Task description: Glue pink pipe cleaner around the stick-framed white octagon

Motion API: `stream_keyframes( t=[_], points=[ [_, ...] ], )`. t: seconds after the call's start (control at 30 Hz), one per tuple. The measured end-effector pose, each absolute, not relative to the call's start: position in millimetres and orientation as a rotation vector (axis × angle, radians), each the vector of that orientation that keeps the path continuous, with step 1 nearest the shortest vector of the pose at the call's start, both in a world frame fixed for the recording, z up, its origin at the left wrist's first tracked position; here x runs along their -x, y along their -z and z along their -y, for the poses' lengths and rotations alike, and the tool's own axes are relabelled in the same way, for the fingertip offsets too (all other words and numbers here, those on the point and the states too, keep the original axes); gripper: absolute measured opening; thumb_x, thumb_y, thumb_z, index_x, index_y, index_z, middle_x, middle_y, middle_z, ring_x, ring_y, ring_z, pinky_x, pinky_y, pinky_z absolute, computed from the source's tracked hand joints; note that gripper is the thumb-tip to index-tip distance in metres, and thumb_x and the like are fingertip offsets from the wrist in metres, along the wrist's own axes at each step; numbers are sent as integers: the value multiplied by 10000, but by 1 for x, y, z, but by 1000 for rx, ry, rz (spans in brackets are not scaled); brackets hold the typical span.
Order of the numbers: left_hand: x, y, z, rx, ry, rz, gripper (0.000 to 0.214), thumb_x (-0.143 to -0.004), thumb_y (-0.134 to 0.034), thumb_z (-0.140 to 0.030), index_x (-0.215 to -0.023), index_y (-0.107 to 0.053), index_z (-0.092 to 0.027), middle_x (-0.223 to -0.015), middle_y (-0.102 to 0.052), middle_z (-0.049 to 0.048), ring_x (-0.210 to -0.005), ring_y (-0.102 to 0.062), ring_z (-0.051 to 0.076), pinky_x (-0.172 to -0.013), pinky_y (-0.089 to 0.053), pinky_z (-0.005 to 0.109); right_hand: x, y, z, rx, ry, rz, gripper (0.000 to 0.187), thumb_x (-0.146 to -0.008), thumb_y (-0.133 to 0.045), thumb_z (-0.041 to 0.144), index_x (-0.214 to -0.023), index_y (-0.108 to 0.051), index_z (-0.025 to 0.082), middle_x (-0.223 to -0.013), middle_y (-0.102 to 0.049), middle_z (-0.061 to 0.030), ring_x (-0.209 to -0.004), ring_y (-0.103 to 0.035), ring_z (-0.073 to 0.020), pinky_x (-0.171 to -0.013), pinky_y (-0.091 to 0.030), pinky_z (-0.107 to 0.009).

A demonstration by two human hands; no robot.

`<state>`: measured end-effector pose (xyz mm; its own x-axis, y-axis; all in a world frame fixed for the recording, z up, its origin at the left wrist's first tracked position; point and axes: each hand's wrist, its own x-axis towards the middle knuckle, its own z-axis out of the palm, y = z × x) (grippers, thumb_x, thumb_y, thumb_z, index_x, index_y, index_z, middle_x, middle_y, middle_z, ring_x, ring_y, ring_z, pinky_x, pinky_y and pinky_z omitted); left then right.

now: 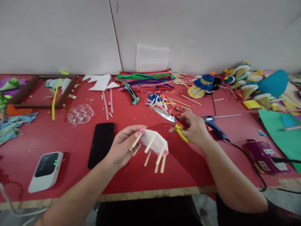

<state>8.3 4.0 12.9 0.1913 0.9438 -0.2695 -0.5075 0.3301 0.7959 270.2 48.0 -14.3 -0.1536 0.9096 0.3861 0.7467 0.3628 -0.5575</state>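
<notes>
My left hand (127,144) is closed on the edge of a small white foam piece (155,140) with pink edging. Several short wooden sticks stand out from its face, pointing down and toward me. My right hand (191,127) grips yellow-handled scissors (168,116), whose blades point to the upper left, somewhat apart from the foam piece. Past the blades lies a pile of small cut pieces (157,99) in blue, white and orange. A blue glue gun (215,127) rests just right of my right hand.
A black phone (101,145) and a white device (45,171) lie left on the red table (77,141). At the back are pipe cleaners (145,78), a cutter knife (130,91) and white foam scraps (100,82). A purple power strip (264,157) with cables stands right.
</notes>
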Motion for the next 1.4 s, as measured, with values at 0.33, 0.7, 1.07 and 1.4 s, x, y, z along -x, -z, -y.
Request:
stream_keyframes(
  t=[0.33,0.7,1.07,1.4],
  points=[
    [-2,-19,-5,-611,-873,-765,218,-628,-885,-319,-779,-780,-202,-693,-714,1,-604,-642,91,-588,-518,167,-285,-2,-45,1103,-626,2206,516,-605,-831,555,-757,-466,224,-677,-476,50,-555,-360,-97,-492,-292,-236],
    [2,-16,-4,-721,-746,-811,209,-683,-835,-324,-826,-769,-186,-723,-726,29,-547,-606,112,-523,-444,217,-300,-29,-30,1265,-450,2400,364,-644,-799,384,-850,-534,240,-768,-622,-5,-620,-543,-157,-564,-401,-275],
    [-1,-18,-4,-688,-645,-812,247,-625,-870,-367,-749,-768,-180,-632,-659,4,-463,-472,55,-429,-298,173,-305,-26,-29,1214,-569,2418,467,-594,-851,483,-840,-541,235,-772,-626,5,-638,-556,-152,-580,-409,-272],
    [2,-13,-3,-722,-596,-786,268,-627,-866,-374,-749,-748,-165,-648,-628,-8,-489,-389,46,-465,-226,192,-304,-27,-32,1262,-593,2498,490,-599,-830,571,-808,-551,227,-766,-630,-7,-639,-556,-158,-589,-414,-269]
  ],
)
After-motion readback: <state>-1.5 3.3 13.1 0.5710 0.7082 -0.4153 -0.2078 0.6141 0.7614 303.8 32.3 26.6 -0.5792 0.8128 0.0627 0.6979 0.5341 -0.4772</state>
